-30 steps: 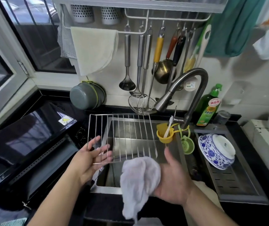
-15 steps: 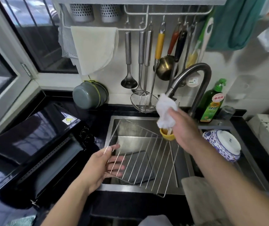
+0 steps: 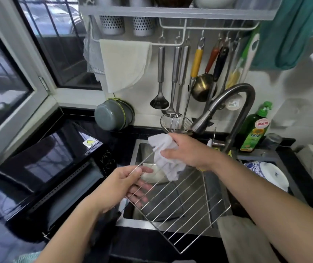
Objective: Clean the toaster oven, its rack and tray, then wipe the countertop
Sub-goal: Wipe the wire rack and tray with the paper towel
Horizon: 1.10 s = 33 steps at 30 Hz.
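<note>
Cloth [image 3: 166,158] moved from faucet onto rack [image 3: 180,202]; right hand [image 3: 187,151] grip clamps it at 12 o'clock, left hand [image 3: 121,184] pinches 9 o'clock edge; light, stiff, slippery wire.

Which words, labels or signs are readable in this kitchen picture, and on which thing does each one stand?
Nothing can be quoted with certainty.
Green dish soap bottle: red round label and yellow characters, too blurred to read.
Black toaster oven: white sticker with a yellow shape, no legible text; markings beside its knobs too small.
White round tag behind the faucet: print too small.
</note>
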Motion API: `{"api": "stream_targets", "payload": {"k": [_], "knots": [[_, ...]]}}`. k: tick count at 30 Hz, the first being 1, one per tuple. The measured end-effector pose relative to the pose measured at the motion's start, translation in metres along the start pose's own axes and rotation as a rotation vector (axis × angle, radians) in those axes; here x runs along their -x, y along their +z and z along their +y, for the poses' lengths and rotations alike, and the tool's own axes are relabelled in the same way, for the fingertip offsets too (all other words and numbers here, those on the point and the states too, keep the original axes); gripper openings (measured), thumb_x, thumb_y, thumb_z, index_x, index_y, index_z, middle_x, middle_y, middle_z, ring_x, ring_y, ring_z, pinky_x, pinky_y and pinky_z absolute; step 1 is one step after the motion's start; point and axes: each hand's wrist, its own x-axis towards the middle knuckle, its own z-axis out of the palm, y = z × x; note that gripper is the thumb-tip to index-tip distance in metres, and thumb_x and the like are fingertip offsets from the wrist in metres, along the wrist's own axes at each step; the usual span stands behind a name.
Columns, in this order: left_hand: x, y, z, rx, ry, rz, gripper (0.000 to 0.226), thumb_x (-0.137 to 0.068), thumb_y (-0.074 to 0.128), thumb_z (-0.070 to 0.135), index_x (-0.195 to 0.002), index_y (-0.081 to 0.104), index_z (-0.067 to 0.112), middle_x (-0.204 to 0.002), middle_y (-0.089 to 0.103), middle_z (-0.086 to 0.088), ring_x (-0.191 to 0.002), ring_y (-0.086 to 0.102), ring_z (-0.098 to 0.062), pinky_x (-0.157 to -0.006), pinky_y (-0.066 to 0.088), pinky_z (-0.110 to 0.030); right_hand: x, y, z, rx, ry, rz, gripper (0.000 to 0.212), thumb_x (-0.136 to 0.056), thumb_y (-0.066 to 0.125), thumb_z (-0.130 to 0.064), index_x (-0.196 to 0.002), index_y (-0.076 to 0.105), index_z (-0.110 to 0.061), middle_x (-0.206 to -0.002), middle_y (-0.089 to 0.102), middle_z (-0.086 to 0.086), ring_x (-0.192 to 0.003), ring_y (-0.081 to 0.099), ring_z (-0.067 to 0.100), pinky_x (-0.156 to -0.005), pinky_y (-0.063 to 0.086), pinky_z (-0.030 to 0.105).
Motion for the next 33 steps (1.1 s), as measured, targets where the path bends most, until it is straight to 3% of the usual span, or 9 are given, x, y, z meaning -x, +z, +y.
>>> {"api": "stream_targets", "payload": {"k": [3,10,14,18,22,24,29,31,33], "knots": [[0.001,-0.005,0.01,-0.092,0.017,-0.023,0.036,-0.098,0.051,0.041,-0.112,0.071,0.014,-0.092,0.073,-0.029,-0.071,0.072,-0.039,-0.059,0.059,-0.035,0.001,-0.004,-0.002,-0.244,0.037,-0.138,0.019,-0.097,0.061,-0.012,-0.116,0.065,-0.009,-0.106,0.075,0.012,-0.099,0.071,0.032,-0.082,0.059,0.044],[-0.006,0.0,0.003,-0.292,0.033,-0.07,0.032,-0.106,0.045,0.037,-0.106,0.065,0.012,-0.08,0.075,-0.017,-0.063,0.068,-0.032,-0.057,0.056,-0.034,0.006,0.012,0.018,-0.257,0.013,-0.14,0.018,-0.094,0.063,-0.006,-0.112,0.066,-0.006,-0.101,0.074,0.005,-0.094,0.071,0.019,-0.078,0.057,0.029],[-0.009,-0.01,-0.012,-0.225,0.004,0.008,0.033,-0.107,0.045,0.035,-0.101,0.063,0.007,-0.08,0.073,-0.023,-0.067,0.069,-0.041,-0.055,0.056,-0.035,0.03,0.007,0.046,-0.067,0.147,-0.163,0.018,-0.097,0.062,-0.02,-0.109,0.067,-0.007,-0.097,0.075,0.008,-0.088,0.073,0.02,-0.075,0.057,0.03],[-0.011,-0.025,-0.027,-0.13,-0.03,0.133,0.036,-0.104,0.047,0.038,-0.103,0.062,0.005,-0.075,0.068,-0.022,-0.066,0.069,-0.043,-0.054,0.055,-0.036,0.059,-0.009,0.082,0.202,0.231,-0.209,0.009,-0.097,0.062,-0.025,-0.103,0.068,-0.029,-0.103,0.074,-0.003,-0.097,0.069,0.012,-0.091,0.053,0.033],[-0.019,-0.024,-0.035,-0.077,-0.038,0.139,0.035,-0.107,0.044,0.035,-0.107,0.061,0.004,-0.073,0.065,-0.02,-0.065,0.068,-0.04,-0.049,0.053,-0.033,0.076,-0.033,0.097,0.365,0.253,-0.289,0.013,-0.095,0.061,-0.022,-0.102,0.071,-0.025,-0.101,0.074,-0.003,-0.098,0.068,0.019,-0.096,0.05,0.047],[-0.023,-0.018,-0.037,-0.055,-0.043,0.122,0.034,-0.11,0.041,0.032,-0.108,0.063,0.006,-0.074,0.065,-0.019,-0.066,0.068,-0.04,-0.051,0.055,-0.035,0.082,-0.044,0.097,0.263,0.293,-0.283,0.014,-0.095,0.059,-0.015,-0.103,0.07,-0.018,-0.1,0.074,0.004,-0.099,0.068,0.028,-0.093,0.053,0.049],[-0.021,-0.019,-0.043,0.139,-0.051,0.228,0.035,-0.109,0.041,0.038,-0.119,0.064,0.012,-0.079,0.063,-0.017,-0.075,0.071,-0.042,-0.066,0.06,-0.045,0.107,-0.083,0.105,-0.004,0.427,-0.036,0.016,-0.098,0.049,0.0,-0.101,0.065,-0.002,-0.082,0.073,0.009,-0.086,0.069,0.028,-0.071,0.056,0.031],[-0.019,-0.017,-0.045,0.19,-0.038,0.255,0.036,-0.108,0.042,0.038,-0.123,0.064,0.015,-0.082,0.064,-0.016,-0.079,0.072,-0.043,-0.079,0.06,-0.058,0.104,-0.086,0.115,-0.106,0.368,0.331,0.019,-0.101,0.047,-0.004,-0.102,0.066,-0.005,-0.083,0.073,0.016,-0.082,0.069,0.033,-0.08,0.056,0.042],[-0.019,-0.009,-0.046,0.211,-0.027,0.278,0.035,-0.108,0.043,0.038,-0.124,0.067,0.018,-0.089,0.066,-0.014,-0.082,0.072,-0.044,-0.089,0.054,-0.071,0.09,-0.07,0.116,-0.149,0.253,0.787,0.017,-0.102,0.051,-0.012,-0.105,0.068,-0.014,-0.091,0.071,0.01,-0.081,0.065,0.025,-0.084,0.05,0.037]]}}
